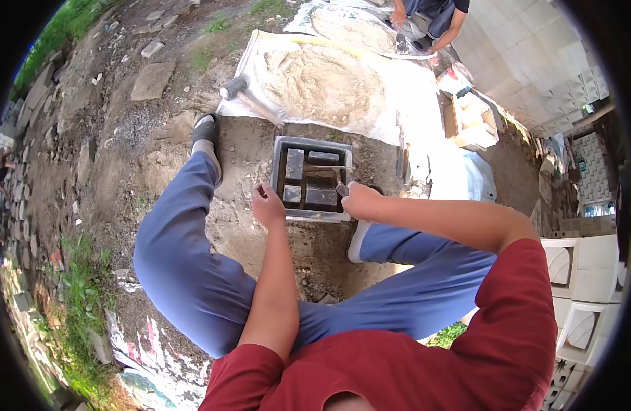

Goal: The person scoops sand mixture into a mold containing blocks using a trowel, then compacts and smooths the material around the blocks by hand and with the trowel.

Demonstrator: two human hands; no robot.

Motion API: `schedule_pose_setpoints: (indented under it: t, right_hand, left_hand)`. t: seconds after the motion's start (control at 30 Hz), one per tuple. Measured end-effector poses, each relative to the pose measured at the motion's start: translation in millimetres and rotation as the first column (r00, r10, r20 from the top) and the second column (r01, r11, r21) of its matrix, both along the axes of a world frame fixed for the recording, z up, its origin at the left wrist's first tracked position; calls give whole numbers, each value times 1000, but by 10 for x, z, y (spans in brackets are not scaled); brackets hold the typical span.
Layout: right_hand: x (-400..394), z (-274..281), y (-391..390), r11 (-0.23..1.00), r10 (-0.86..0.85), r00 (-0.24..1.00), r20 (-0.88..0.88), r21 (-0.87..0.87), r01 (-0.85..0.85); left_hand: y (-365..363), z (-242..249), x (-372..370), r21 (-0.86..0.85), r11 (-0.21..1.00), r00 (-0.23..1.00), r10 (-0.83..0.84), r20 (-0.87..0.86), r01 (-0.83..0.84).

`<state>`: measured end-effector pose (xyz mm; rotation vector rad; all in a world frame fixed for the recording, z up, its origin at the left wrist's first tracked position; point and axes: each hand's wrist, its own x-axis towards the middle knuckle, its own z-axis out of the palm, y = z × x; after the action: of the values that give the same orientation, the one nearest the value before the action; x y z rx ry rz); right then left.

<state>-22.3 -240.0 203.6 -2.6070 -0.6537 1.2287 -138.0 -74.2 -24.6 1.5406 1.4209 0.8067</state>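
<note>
A grey rectangular block mould [312, 217] lies on the ground between my feet, with several dark raised blocks inside and gaps between them. My right hand [360, 201] is at its right edge, closed around the handle of a small trowel [341, 188]. The trowel's thin metal part reaches over the upper half of the mould. Just left of the mould's frame is my left hand [267, 206], its fingers curled in and no object showing in them.
A hammer [234, 88] with a wooden handle rests at the corner of a white sheet [245, 63] bearing a sandy heap [325, 82]. Another person [438, 20] crouches beyond. A box [471, 123] stands right; pale blocks [584, 267] are stacked nearer.
</note>
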Motion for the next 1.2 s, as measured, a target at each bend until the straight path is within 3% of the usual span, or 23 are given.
schedule_pose_setpoints:
  t: [0.03, 0.1, 0.13, 0.2, 0.23, 0.3, 0.37, 0.43, 0.5, 0.53, 0.57, 0.6, 0.63, 0.7, 0.77, 0.83, 0.87, 0.93, 1.03, 1.17, 1.2]
  right_hand:
    - [33, 91, -23, 1000, 0, 1000, -1, 1, 0]
    - [98, 279, -88, 974, -196, 969, -153, 83, 210]
    - [174, 368, -123, 973, -198, 968, -155, 86, 213]
    - [364, 538, -153, 895, -373, 801, -468, 46, 444]
    - [411, 657, -127, 893, -372, 801, -470, 53, 446]
    - [515, 854, -83, 809, -438, 646, -625, 39, 586]
    - [665, 803, -108, 808, -385, 592, -708, 52, 587]
    - [753, 737, -126, 688, -370, 478, -797, 111, 717]
    - [882, 604, -126, 689, -368, 491, -789, 124, 714]
    - [999, 502, -138, 708, -394, 521, -757, 112, 697]
    - [1091, 455, -130, 727, -417, 550, -724, 98, 680]
    - [1170, 395, -112, 770, -447, 710, -545, 169, 615]
    - [1275, 336, -96, 770, -448, 708, -546, 166, 616]
    - [1564, 116, -26, 873, -394, 882, -259, 196, 448]
    - [1878, -316, -23, 834, -453, 865, -218, 240, 497]
    - [2114, -586, 28, 909, -371, 919, 130, 255, 331]
    - [2220, -664, 69, 908, -373, 919, 127, 254, 333]
    - [2449, -811, 144, 874, -449, 849, 280, 335, 352]
    - [2922, -1129, 271, 808, -560, 791, 245, 375, 455]
    - [3385, -1492, 478, 732, -631, 749, 203, 476, 487]
    - [3517, -1607, 557, 643, -698, 712, 82, 510, 571]
  left_hand:
    - [4, 0, 3, 1, 1000, 1000, 0, -1, 0]
    - [-13, -21, -2, 104, 995, 1000, -9, -22, 12]
    - [-10, -15, 2, 107, 994, 1000, -12, -23, 14]
    - [13, 13, 21, 202, 978, 980, -4, -199, 45]
    - [15, -4, 21, 209, 977, 980, -5, -199, 47]
    - [17, -65, 44, 365, 927, 956, 33, -291, 79]
    - [20, 62, 117, 386, 912, 943, -2, -333, 139]
    - [-14, 191, 203, 390, 902, 926, -29, -376, 186]
    - [17, 380, 446, 532, 787, 943, -191, -273, 313]
    - [53, 475, 554, 499, 768, 913, -298, -277, 402]
    - [96, 514, 685, 497, 768, 913, -301, -275, 403]
    - [142, 552, 809, 519, 730, 895, -353, -272, 446]
    - [200, 557, 917, 539, 687, 873, -405, -273, 488]
    - [351, 437, 1062, 510, 653, 828, -440, -346, 560]
    - [477, 310, 1181, 502, 593, 776, -446, -446, 630]
    - [503, 239, 1166, 449, 588, 735, -462, -496, 673]
    - [487, 256, 1172, 444, 584, 725, -438, -532, 679]
    - [486, 272, 1171, 417, 584, 700, -425, -574, 697]
    - [475, 383, 1164, 362, 589, 664, -445, -601, 722]
    - [475, 385, 1173, 422, 578, 704, -447, -552, 698]
    - [481, 396, 1180, 432, 575, 709, -448, -544, 695]
